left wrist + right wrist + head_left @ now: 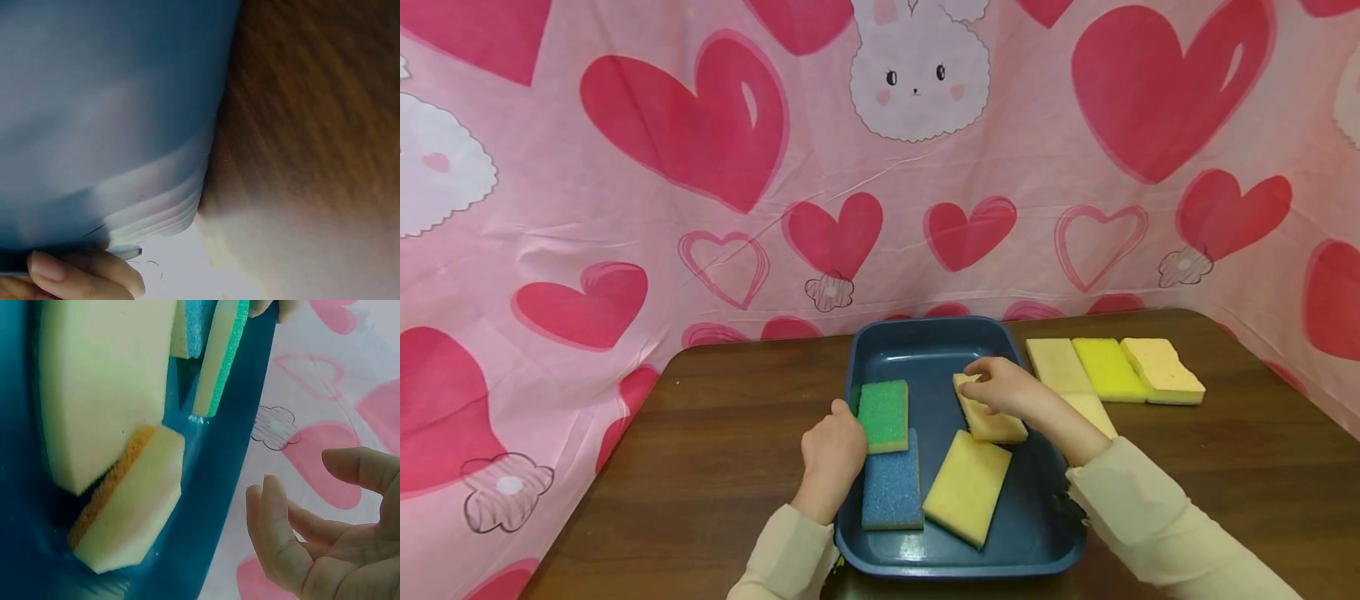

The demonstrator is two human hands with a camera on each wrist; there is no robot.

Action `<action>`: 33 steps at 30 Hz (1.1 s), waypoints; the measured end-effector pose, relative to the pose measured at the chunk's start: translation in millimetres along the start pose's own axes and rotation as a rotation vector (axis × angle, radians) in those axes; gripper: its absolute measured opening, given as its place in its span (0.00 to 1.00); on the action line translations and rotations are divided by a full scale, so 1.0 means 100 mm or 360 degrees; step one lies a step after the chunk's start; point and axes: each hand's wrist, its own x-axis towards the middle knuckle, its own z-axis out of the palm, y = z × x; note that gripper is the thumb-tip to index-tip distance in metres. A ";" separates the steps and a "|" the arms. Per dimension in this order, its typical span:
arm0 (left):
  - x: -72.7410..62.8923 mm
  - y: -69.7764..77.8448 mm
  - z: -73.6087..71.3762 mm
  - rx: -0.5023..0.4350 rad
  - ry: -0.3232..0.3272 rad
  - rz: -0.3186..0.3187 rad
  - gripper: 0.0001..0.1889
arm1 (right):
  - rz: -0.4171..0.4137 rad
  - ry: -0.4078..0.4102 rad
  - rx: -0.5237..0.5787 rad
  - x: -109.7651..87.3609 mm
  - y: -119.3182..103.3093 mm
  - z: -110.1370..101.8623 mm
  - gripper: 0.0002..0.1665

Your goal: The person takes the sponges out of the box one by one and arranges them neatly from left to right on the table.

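You seem to be settling the pale sponge [990,423] inside the tray [955,570], near its right wall — left grip [835,442] holding the tray's left rim, right grip [1006,390] half open and empty — so moving it next may need a soft pinch.

The glossy dark blue rectangular tray [931,392] contains a green rectangular sponge [883,417] with a pale yellow edge, a speckled blue rectangular sponge [892,492], a plain light yellow rectangular sponge [968,487] and a cream sponge with an orange-brown scouring layer [140,506]. A bright yellow rectangular sponge [1108,368] sits among paler ones on the dark brown wood-grain desk [737,417]. The pink fabric backdrop [647,192] carries red hearts, pink outlined hearts and white rabbit faces.
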 end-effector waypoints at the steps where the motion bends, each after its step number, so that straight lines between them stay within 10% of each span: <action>1: 0.00 0.00 0.00 0.0002 -0.0003 -0.0001 0.06 | 0.0006 -0.0004 0.0010 0.01 0.00 0.01 0.31; 25: 0.01 0.00 -0.01 -0.0008 -0.0055 -0.0023 0.06 | 0.0024 -0.0107 0.0229 0.21 0.16 0.25 0.29; 33: 0.01 -0.01 0.00 -0.0018 -0.0036 -0.0012 0.07 | 0.0063 0.0013 0.0015 0.19 0.21 0.26 0.28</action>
